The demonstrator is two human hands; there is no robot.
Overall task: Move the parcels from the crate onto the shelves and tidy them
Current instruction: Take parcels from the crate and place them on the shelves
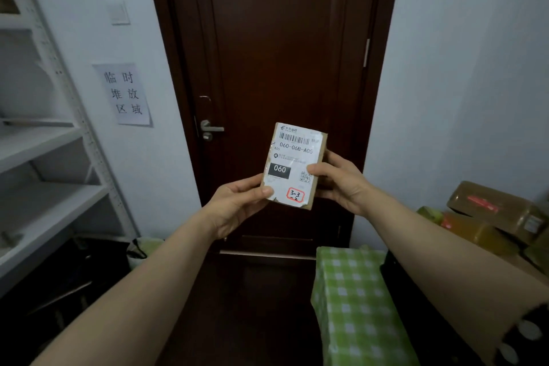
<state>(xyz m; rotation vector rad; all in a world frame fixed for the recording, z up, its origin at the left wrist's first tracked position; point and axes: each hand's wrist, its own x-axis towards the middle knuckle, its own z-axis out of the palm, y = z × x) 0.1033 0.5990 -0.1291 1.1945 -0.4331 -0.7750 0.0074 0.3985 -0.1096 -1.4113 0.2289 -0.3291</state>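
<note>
A small brown cardboard parcel (294, 165) is held up in front of the dark door, its white shipping label facing me with "060" and a red-circled "3-3-2". My left hand (237, 205) grips its lower left corner, thumb on the label. My right hand (341, 184) grips its right edge, thumb across the label near the QR code. White metal shelves (44, 140) stand at the left. More brown taped parcels (499, 211) are piled at the right.
A dark wooden door (276, 53) with a metal handle (209, 128) fills the middle. A green checked box (353, 306) stands at the lower right. A paper sign (126, 93) hangs on the left wall. Dark objects lie under the shelves.
</note>
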